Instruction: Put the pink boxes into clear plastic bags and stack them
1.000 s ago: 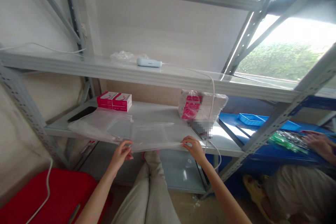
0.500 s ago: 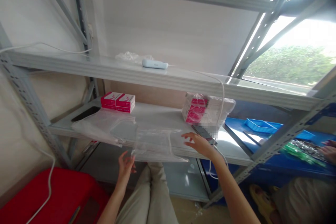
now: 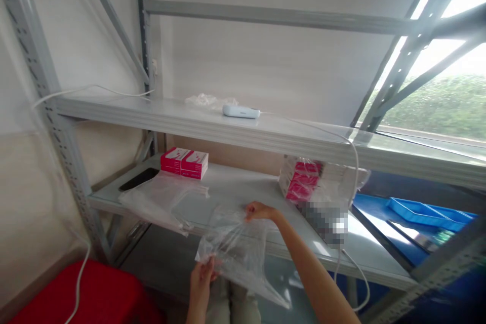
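Note:
A clear plastic bag (image 3: 248,250) is stretched between my two hands in front of the middle shelf. My left hand (image 3: 203,276) pinches its near left edge, low down. Farther back, my right hand (image 3: 259,211) grips its upper part with closed fingers. One corner of the bag hangs down toward the lower right. Left of it, a pile of flat clear bags (image 3: 161,197) lies on the shelf and overhangs the front edge. Behind that pile stand pink-and-white boxes (image 3: 185,163), stacked side by side.
A plastic-wrapped bundle of pink boxes (image 3: 304,179) stands at the right of the middle shelf (image 3: 239,182). The upper shelf holds a pale blue handheld device (image 3: 241,111) with a cord. A dark flat object (image 3: 139,179) lies at left. A red stool (image 3: 94,296) and blue trays (image 3: 429,212) flank the rack.
Both hands have closed on the clear bag, which was lying flat over the shelf edge and is now raised and gathered. My right hand has moved left. The camera view has shifted.

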Motion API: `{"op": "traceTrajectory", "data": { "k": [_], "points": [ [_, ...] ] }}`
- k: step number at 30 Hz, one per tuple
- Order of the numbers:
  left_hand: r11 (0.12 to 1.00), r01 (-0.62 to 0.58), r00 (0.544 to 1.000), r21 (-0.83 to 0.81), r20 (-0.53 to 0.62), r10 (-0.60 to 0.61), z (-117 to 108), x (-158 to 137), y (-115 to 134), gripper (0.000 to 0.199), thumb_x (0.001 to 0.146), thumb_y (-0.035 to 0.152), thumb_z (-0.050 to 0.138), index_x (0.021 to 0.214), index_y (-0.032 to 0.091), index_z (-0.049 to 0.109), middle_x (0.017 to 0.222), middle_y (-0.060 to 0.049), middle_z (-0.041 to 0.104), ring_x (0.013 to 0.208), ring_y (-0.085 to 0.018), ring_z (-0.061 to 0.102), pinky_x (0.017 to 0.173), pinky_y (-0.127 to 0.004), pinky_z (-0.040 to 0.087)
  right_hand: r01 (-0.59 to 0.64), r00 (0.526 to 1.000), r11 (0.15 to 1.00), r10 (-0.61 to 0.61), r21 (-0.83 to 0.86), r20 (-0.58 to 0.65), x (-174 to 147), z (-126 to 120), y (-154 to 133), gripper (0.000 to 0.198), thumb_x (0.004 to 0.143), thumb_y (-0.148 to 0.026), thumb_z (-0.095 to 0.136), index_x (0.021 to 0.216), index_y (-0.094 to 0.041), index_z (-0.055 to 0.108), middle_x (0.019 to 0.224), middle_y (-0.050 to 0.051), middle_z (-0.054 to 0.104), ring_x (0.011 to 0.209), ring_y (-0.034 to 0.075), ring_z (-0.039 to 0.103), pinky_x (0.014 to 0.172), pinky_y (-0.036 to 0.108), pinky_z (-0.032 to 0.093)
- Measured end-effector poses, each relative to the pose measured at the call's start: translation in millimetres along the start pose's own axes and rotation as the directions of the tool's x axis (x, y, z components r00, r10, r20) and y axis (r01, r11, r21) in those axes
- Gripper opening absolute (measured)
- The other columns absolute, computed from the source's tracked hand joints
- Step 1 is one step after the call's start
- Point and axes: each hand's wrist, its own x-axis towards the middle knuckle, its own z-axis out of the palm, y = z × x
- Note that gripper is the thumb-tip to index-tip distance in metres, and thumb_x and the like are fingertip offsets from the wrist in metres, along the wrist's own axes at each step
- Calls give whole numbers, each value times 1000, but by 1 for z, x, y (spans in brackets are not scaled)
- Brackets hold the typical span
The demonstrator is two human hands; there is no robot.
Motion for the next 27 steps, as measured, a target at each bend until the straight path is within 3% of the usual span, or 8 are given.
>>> {"op": "traceTrajectory", "data": {
  "k": [2,4,8,12,16,21,25,27],
  "points": [
    [999,-54,999,6,-3,54,-3,-1,1,62,41,62,80,77,13,68,65,-9,70,50,-19,62,48,-28,50,11,996,996,-18,83,85,-5,-3,5,31,62,-44,77,65,-18,60,59,-5,49,56,12,47,56,27,40],
    [995,-103,995,2,2,103,-2,-4,6,62,45,64,78,80,13,68,65,-9,70,53,-20,63,48,-27,50,51,994,977,-69,207,82,-13,-4,7,31,61,-44,75,62,-20,56,60,-4,47,60,13,46,59,27,37],
    [986,-166,986,-16,30,167,-2,-8,31,61,51,62,77,85,12,66,64,-9,69,55,-21,63,50,-27,49,53,997,920,-73,388,36,-27,-9,-4,31,64,-45,73,70,-21,54,68,-2,49,65,14,47,61,27,36],
    [971,-233,972,-50,-4,233,-11,2,74,64,56,57,76,98,12,60,67,-8,69,51,-18,61,48,-26,48,113,993,875,-95,470,-63,-13,-16,-36,36,64,-47,73,79,-21,53,71,-3,48,66,13,45,61,25,35],
    [944,-331,935,-4,-133,328,-29,31,127,65,57,55,73,103,12,55,64,-3,66,43,-14,55,42,-23,43,185,982,877,-150,443,-112,34,-15,-80,36,68,-50,68,83,-20,55,73,-2,51,67,12,46,62,24,37],
    [893,-440,856,93,-257,448,-62,79,182,54,69,47,62,111,16,49,72,0,63,43,-9,53,39,-18,35,226,965,937,-178,266,-191,128,11,-132,31,76,-44,58,93,-19,61,80,1,61,70,15,54,65,27,42],
    [888,-411,824,208,-333,459,-93,110,188,59,74,49,58,120,17,40,77,0,62,46,-8,50,43,-20,37,193,963,981,-186,15,-195,197,44,-166,18,77,-25,58,89,-15,66,85,4,66,80,17,59,74,28,45],
    [856,-411,763,313,-397,511,-105,121,176,64,73,53,59,121,15,39,86,-4,62,58,-13,56,57,-29,48,170,964,985,-172,-27,-203,217,60,-178,15,75,-21,60,87,-14,67,86,5,67,85,19,60,78,29,44]
  ]
}}
